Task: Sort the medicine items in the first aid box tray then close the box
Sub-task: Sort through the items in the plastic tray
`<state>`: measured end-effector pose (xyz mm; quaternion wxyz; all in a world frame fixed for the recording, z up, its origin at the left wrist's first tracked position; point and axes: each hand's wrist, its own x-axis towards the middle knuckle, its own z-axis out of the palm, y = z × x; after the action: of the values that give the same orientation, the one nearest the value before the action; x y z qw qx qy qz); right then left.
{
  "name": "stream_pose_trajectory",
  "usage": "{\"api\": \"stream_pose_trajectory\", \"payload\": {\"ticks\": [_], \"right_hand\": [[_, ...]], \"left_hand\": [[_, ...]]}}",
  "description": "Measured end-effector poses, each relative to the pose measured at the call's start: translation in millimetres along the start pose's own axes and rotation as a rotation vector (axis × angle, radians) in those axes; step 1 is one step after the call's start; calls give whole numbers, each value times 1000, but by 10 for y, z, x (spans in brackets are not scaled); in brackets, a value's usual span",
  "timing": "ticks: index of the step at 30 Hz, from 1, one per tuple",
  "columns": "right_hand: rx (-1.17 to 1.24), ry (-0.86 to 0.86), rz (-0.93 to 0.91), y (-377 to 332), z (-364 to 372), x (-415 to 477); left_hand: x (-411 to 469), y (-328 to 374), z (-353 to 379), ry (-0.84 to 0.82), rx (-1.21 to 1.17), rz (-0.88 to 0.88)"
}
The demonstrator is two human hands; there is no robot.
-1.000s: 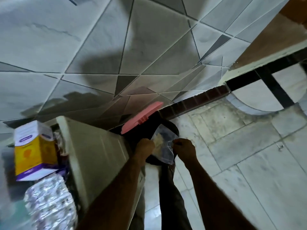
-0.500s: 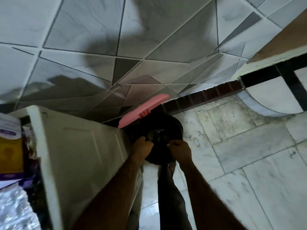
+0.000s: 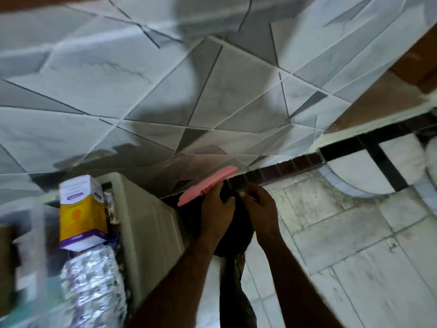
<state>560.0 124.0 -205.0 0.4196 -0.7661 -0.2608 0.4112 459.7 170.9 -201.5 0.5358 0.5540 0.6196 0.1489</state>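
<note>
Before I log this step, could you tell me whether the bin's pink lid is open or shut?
Open: the pink lid stands tilted up above the black bin.

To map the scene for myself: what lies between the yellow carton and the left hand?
In the head view, the white box panel stands between the yellow carton and the left hand.

- Made out no legible word, brand, number or sign anywhere
- Saw two purple oval label patches on the white upper part of the yellow, white and purple carton [image 3: 81, 211], lettering too blurred to read
- Noted faint grey lines of print above those patches, equally unreadable
- Found only glare on the foil blister strips [image 3: 89, 287]
</note>
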Motion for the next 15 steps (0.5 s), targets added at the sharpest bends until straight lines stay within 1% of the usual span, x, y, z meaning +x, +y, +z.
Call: {"api": "stream_pose_trajectory", "payload": {"ticks": [4,8,11,15], "right_hand": [[87,37,-132,-577,-113,-468],[159,24,-212,-993,-123,-1020],[195,12,-279,-1242,-16,-1535],[222,-39,-374,-1487,187,-2140]], "left_hand": [[-448,399,-365,55,-62,121],[-1034,698,-822,74,-100,270],[-1543,687,-1278,101,-190,363],[-2167,490,-1860,126,-215,450]]}}
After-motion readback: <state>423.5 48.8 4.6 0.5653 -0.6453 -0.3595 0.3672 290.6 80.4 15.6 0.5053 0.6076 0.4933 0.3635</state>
